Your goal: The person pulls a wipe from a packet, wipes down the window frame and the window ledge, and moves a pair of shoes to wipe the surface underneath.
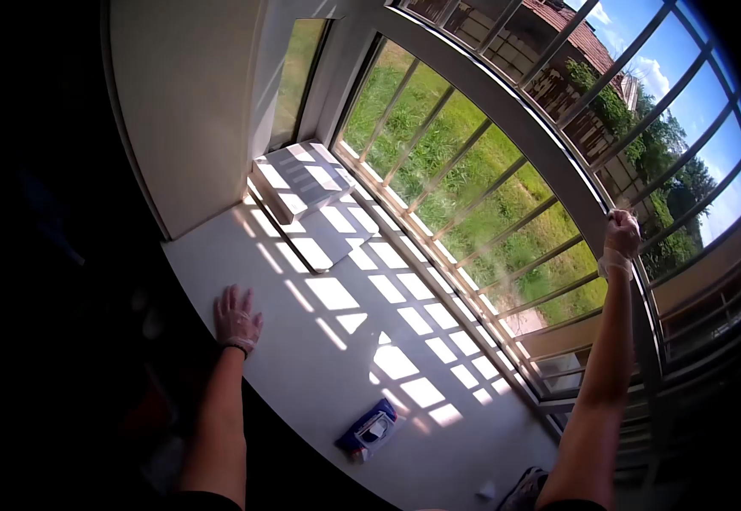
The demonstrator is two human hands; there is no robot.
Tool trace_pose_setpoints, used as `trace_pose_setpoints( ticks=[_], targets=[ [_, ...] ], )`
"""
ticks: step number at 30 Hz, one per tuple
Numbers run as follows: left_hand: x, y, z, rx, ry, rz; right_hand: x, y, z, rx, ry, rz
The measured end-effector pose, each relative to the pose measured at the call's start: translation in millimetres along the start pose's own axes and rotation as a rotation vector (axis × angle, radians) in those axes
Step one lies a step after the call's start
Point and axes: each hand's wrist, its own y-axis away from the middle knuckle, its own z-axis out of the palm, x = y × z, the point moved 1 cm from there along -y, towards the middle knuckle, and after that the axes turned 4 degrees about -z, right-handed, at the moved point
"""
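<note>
head view: right hand (622, 234) was curled closed at the window frame (511, 106) above the sill (302, 375), contents indiscernible; left hand (238, 319) lay open on the latter. work appeared unfinished, remainder unclear.

Ledge (285, 345): window (507, 104) along its far edge, wall panel (187, 111) at its left end. Far left corner: box (302, 175); just right of it, flat slab (334, 243). Near edge, left part: your left hand (238, 322), on the surface. Near edge, towards the right end: packet (370, 432). Right of the packet: shoe (524, 491). Before the window's crossbar, right side: your right hand (622, 234).
</note>
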Motion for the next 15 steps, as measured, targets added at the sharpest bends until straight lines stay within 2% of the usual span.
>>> trace_pose_setpoints(
  ticks=[1, 4, 6, 7, 8, 9, 10, 12, 13, 15],
  targets=[
    [2, -3, -2, -0.026, 0.021, -0.009, -5, -17, 12, -0.076, 0.002, 0.089],
    [0, -3, -2, -0.008, 0.024, -0.002, -60, -27, 16, -0.055, -0.052, 0.037],
    [-1, -5, -5, -0.001, 0.030, 0.000, -104, -45, 40, 0.003, -0.011, -0.124],
    [-1, -6, -6, 0.000, 0.036, 0.002, -137, -53, 45, 0.065, -0.299, -0.173],
    [-3, -6, -6, 0.004, 0.033, 0.005, -161, -65, 60, 0.010, -0.004, -0.251],
    [-2, -7, -6, 0.000, 0.047, 0.005, -193, -78, 68, 0.151, -0.089, -0.407],
    [-2, -9, -6, -0.002, 0.061, 0.002, -220, -92, 88, 0.133, -0.170, -0.203],
    [-3, -10, -5, 0.013, 0.068, 0.007, -289, -116, 100, 0.203, -0.461, -0.323],
    [-3, -11, -5, -0.008, 0.070, 0.008, -314, -132, 121, 0.250, -0.551, -0.294],
    [-4, -14, -4, -0.061, 0.130, 0.001, -365, -153, 127, 0.138, -0.375, -0.311]
  ],
)
